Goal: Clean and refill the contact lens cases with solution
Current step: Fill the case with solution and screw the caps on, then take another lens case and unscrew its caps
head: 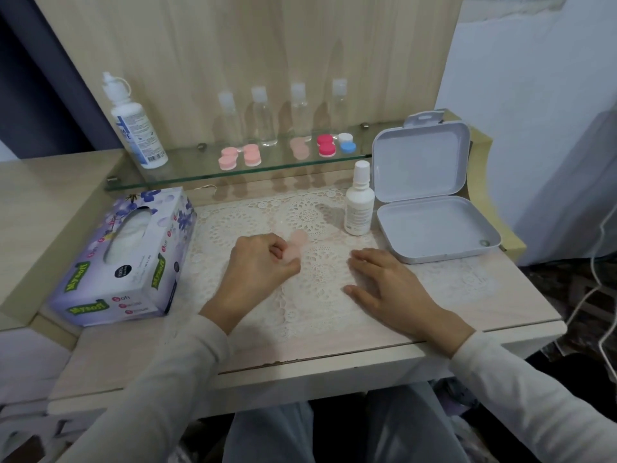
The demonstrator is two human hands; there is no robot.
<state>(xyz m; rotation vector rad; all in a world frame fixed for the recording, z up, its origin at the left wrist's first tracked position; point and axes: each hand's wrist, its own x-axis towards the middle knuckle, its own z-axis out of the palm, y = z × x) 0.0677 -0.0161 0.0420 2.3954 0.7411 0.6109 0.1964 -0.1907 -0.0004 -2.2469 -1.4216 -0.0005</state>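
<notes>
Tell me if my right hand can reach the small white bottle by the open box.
Probably yes: the right hand rests flat on the lace mat, the small white bottle stands just beyond it, nothing between.

Lavender tissue box (pixel 127 259) printed with purple blossoms and green logos; cream lace mat (pixel 320 272) patterned in round floral medallions over a pale wood-grain table (pixel 334 349). Also pictured: pale pink cases (pixel 238 156), a magenta case (pixel 326 145), a white-and-blue case (pixel 347 143), a translucent pink case (pixel 295 248) and a white bottle (pixel 138 128) with a blue label.
</notes>
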